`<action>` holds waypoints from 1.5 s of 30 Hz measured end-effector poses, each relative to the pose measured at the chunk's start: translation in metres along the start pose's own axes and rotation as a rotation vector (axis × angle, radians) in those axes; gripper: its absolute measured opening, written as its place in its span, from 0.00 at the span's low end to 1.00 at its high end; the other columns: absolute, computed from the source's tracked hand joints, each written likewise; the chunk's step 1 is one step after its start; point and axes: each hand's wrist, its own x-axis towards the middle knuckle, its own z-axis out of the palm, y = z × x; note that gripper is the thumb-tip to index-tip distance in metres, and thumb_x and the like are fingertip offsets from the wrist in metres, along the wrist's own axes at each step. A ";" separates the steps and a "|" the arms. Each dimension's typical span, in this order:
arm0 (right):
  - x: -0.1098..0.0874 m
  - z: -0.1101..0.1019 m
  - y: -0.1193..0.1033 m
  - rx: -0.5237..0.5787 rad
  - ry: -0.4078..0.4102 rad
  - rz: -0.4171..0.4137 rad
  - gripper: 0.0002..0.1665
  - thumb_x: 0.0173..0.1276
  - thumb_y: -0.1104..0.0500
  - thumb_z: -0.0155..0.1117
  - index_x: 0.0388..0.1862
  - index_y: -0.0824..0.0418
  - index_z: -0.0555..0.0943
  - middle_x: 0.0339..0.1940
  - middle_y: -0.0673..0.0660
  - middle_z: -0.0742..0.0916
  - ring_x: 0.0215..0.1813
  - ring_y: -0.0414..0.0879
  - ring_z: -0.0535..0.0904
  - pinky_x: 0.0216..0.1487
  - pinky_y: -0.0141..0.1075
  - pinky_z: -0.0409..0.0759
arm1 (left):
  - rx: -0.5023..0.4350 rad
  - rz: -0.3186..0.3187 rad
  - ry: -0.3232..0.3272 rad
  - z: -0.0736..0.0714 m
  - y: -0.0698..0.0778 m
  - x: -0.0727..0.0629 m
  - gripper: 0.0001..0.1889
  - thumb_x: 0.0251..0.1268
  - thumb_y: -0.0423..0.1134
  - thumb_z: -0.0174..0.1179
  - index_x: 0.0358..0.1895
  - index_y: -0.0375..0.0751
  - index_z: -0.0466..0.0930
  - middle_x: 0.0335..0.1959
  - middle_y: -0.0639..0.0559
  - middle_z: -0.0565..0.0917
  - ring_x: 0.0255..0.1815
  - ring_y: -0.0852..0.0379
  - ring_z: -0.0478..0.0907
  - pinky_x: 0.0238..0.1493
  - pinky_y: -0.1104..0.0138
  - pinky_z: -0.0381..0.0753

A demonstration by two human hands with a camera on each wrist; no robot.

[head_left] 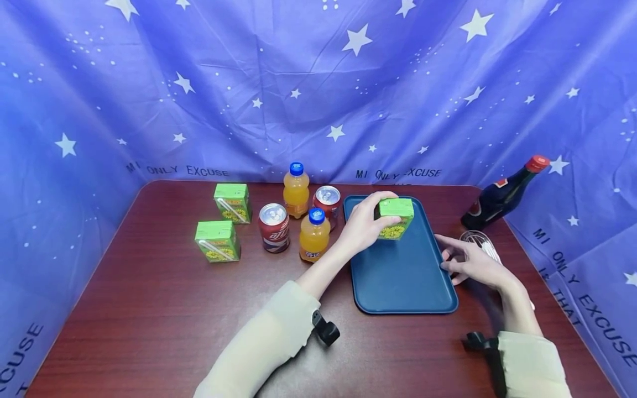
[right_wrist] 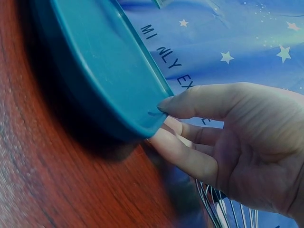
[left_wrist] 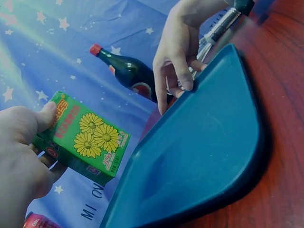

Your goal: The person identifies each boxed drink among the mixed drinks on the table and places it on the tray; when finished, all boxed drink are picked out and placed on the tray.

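My left hand (head_left: 362,222) grips a green drink carton (head_left: 396,209) by its sides, thumb nearest me. Yellow flowers cover the carton's face in the left wrist view. The carton hangs over the far part of a blue rectangular tray (head_left: 398,287), its lower end above the tray floor. On the tray's right side my right hand (head_left: 475,264) pinches the rim. Its thumb (right_wrist: 190,102) lies over the rim while the fingers reach underneath, as the right wrist view shows. The tray floor bears no other item.
Left of the tray stand two orange drink bottles (head_left: 314,237), two red cans (head_left: 274,229) and two more green cartons (head_left: 218,241). Behind my right hand are a wire whisk (head_left: 481,243) and a dark red-capped bottle (head_left: 502,193). A starry blue curtain (head_left: 278,72) surrounds the table.
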 end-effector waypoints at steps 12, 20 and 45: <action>-0.001 -0.003 0.002 0.009 -0.013 -0.006 0.43 0.73 0.70 0.60 0.82 0.69 0.53 0.40 0.53 0.78 0.32 0.41 0.85 0.29 0.48 0.88 | 0.021 -0.089 0.022 0.009 -0.005 0.027 0.23 0.73 0.40 0.64 0.68 0.49 0.74 0.62 0.48 0.80 0.57 0.52 0.77 0.60 0.60 0.79; -0.003 -0.004 0.002 0.005 -0.016 -0.023 0.42 0.74 0.71 0.59 0.82 0.70 0.52 0.40 0.55 0.79 0.31 0.42 0.85 0.28 0.47 0.88 | 0.034 -0.140 0.038 0.018 -0.015 0.042 0.22 0.72 0.39 0.64 0.67 0.50 0.75 0.64 0.48 0.80 0.57 0.51 0.77 0.61 0.59 0.78; -0.001 0.000 -0.002 0.018 -0.030 -0.009 0.44 0.75 0.67 0.61 0.82 0.70 0.51 0.42 0.60 0.78 0.32 0.43 0.86 0.30 0.47 0.88 | 0.061 -0.202 0.025 0.019 -0.030 0.063 0.22 0.73 0.38 0.63 0.68 0.48 0.74 0.64 0.46 0.79 0.60 0.49 0.77 0.62 0.58 0.78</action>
